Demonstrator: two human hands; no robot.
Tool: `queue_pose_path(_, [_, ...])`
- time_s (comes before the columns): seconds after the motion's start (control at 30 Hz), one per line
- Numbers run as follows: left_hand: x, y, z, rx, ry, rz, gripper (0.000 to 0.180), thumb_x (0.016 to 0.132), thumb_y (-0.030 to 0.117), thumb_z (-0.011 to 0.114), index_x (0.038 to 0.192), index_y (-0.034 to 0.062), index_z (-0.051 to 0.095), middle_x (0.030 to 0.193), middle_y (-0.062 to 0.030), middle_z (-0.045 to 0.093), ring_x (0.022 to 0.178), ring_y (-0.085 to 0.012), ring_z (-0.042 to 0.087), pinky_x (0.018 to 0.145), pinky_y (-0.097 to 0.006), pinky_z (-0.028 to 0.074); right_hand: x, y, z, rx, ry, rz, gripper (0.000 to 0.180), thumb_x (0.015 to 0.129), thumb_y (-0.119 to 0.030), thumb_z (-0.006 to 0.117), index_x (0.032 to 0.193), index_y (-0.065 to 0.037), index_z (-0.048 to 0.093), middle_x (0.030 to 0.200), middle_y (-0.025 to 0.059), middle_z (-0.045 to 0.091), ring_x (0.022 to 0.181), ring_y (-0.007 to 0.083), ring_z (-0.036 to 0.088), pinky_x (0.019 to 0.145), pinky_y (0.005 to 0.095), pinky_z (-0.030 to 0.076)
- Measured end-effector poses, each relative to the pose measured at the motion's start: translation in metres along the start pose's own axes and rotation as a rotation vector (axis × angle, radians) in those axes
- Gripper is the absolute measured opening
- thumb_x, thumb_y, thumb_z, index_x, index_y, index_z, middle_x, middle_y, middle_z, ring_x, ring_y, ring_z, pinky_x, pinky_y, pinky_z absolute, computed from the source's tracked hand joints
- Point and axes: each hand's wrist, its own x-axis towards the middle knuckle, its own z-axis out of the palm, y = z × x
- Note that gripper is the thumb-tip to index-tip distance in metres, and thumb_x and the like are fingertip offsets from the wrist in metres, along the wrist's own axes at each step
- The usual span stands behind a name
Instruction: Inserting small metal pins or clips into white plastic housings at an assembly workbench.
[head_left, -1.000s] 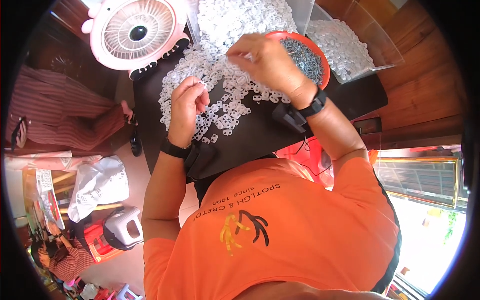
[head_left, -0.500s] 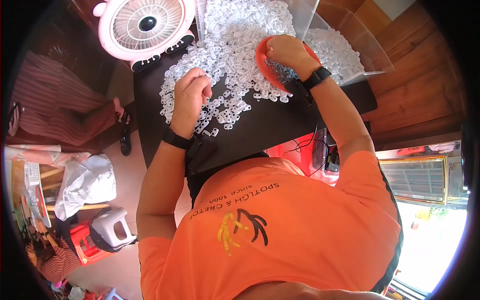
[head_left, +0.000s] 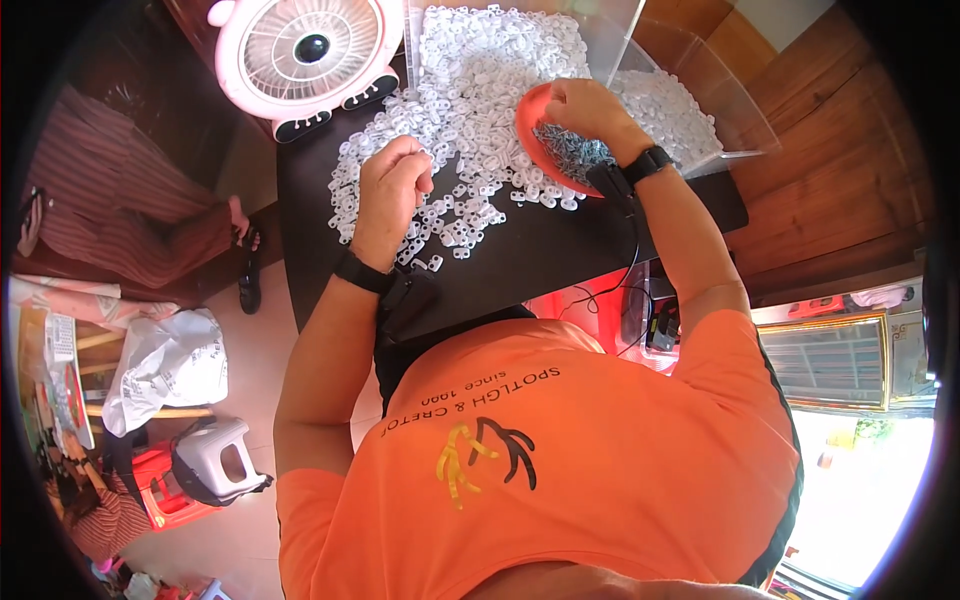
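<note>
My left hand (head_left: pixel 393 195) is closed above a spread of small white plastic pieces with holes (head_left: pixel 465 222) on the dark table. Whatever its curled fingers hold is hidden. My right hand (head_left: pixel 592 108) is also closed, over the far right part of an orange-red dish (head_left: pixel 532 128). Thin grey metal pieces, like nails or screws (head_left: pixel 572 152), lie in that dish. The right fingertips point away, so I cannot see what is between them. The dish rests among the white pieces.
A clear plastic bin (head_left: pixel 618 40) of white pieces stands at the back, with another clear bin (head_left: pixel 745 120) to its right. A pink fan (head_left: pixel 388 45) stands at the far left. A cable (head_left: pixel 637 235) hangs from my right wrist. Another person's striped clothing (head_left: pixel 130 190) shows at left.
My right hand has shifted slightly right over the dish, showing more of the grey metal pieces. My left hand stays closed in nearly the same place. The whole view has moved a little.
</note>
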Motion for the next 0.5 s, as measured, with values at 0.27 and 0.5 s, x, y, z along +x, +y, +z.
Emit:
queue_pose_path(0.27, [0.0,-0.001,0.0,-0.009,0.003,0.011,0.016,0.082,0.013,0.05,0.07,0.0026,0.054,0.057,-0.0024,0.051,0.047,-0.007,0.042,0.044,-0.022,0.031,-0.013,-0.001,0.007,0.003,0.067,-0.06,0.028,0.077,-0.032,0.054,0.079,-0.005,0.061,0.078,0.0177,0.064,0.075,0.0362,0.06,0.069,0.0434,0.047])
queue_pose_path(0.5, [0.0,-0.002,-0.001,0.009,-0.009,0.016,0.016,0.082,0.013,0.051,0.07,0.0026,0.055,0.058,-0.0025,0.051,0.048,-0.0069,0.043,0.044,-0.022,0.032,-0.017,-0.001,0.003,-0.105,0.157,-0.104,0.028,0.08,-0.031,0.053,0.074,-0.005,0.062,0.075,0.016,0.063,0.075,0.0374,0.059,0.065,0.0445,0.048])
